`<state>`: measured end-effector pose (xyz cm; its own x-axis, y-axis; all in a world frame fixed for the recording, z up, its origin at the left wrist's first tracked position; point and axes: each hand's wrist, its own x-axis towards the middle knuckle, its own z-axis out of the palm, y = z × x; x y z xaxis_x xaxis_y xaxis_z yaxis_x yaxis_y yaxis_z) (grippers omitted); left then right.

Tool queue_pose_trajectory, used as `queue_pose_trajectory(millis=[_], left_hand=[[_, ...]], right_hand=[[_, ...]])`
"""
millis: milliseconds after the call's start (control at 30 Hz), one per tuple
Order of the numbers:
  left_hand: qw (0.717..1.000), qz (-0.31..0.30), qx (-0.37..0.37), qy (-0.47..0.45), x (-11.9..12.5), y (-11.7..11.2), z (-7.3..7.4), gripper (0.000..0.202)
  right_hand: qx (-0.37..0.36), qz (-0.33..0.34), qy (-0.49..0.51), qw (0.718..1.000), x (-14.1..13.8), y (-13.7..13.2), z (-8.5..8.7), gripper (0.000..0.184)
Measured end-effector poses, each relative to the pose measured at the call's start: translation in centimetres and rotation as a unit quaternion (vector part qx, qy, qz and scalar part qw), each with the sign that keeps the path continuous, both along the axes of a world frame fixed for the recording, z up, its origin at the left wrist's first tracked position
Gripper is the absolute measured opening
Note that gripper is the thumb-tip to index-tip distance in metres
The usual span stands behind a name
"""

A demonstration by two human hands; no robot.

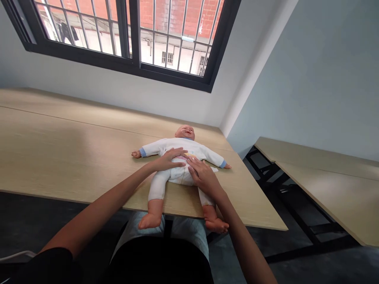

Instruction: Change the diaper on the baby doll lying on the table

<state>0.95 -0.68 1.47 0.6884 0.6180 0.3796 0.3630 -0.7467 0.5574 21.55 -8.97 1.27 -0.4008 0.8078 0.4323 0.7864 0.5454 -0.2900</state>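
A baby doll point(189, 146) lies on its back on the wooden table, its head toward the window and its bare feet over the front edge. It wears a white outfit with blue cuffs, and its arms are spread wide. My left hand point(171, 158) rests on the doll's belly with the fingers stretched out. From the other side, my right hand point(204, 173) lies across the lower belly and hip, fingers extended toward the left hand. Both hands are open and touch the cloth. A printed patch on the front is partly hidden under them.
The pale wooden table point(74, 157) runs along the wall beneath a barred window point(133, 35). To the right stands a second table point(325, 177) on black metal legs, with a gap between the two. My lap point(189, 232) is below the front edge.
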Motion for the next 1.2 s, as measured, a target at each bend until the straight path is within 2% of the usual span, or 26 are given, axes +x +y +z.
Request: queue_pose_trajectory(millis=[133, 233, 300, 367, 433, 467, 600, 667, 733, 800, 867, 1033, 1200], left_hand=[[1.000, -0.009, -0.027, 0.008, -0.2, -0.2, 0.1, 0.043], [0.997, -0.006, -0.054, -0.061, -0.6, -0.1, 0.8, 0.043], [0.988, 0.060, -0.072, -0.126, -1.5, 0.3, 1.5, 0.037], [0.966, 0.185, -0.089, -0.160, -2.7, 0.7, 2.0, 0.026], [0.940, 0.283, -0.113, -0.152, -4.1, 1.1, 2.2, 0.016], [0.934, 0.303, -0.132, -0.136, -4.7, 1.2, 2.1, 0.013], [0.930, 0.276, -0.232, -0.064, -6.0, 1.2, 1.1, 0.012], [0.924, 0.262, -0.275, -0.040, -6.0, 1.2, 0.7, 0.011], [0.917, 0.252, -0.309, -0.030, -5.8, 1.2, 0.4, 0.013], [0.910, 0.242, -0.335, -0.031, -5.4, 1.2, 0.1, 0.015], [0.903, 0.238, -0.356, -0.041, -4.9, 1.4, -0.3, 0.017], [0.882, 0.246, -0.394, -0.078, -3.7, 2.5, -1.6, 0.023], [0.869, 0.253, -0.404, -0.132, -4.4, 3.2, -1.6, 0.039]], right_hand=[[0.019, -0.070, -0.032, 0.997, 0.2, -0.3, -0.2, 0.043], [0.036, -0.091, -0.045, 0.994, 0.8, 0.0, 0.7, 0.041], [0.043, -0.102, -0.041, 0.993, 1.2, 0.5, 1.9, 0.041], [0.035, -0.108, -0.019, 0.993, 1.5, 1.1, 3.5, 0.041], [0.015, -0.093, 0.013, 0.995, 1.3, 1.8, 5.1, 0.039], [0.005, -0.072, 0.027, 0.997, 1.0, 2.1, 5.9, 0.038], [-0.013, 0.093, 0.031, 0.995, -2.4, 3.3, 7.7, 0.031], [-0.020, 0.169, -0.020, 0.985, -4.8, 4.0, 7.8, 0.029], [-0.029, 0.196, -0.099, 0.975, -6.7, 4.9, 7.3, 0.024], [-0.039, 0.176, -0.170, 0.969, -7.7, 5.9, 6.6, 0.018], [-0.043, 0.136, -0.203, 0.969, -7.9, 6.7, 5.9, 0.019], [-0.057, 0.052, -0.159, 0.984, -7.2, 7.5, 4.8, 0.023], [-0.079, 0.031, -0.139, 0.987, -7.2, 7.5, 4.1, 0.020]])
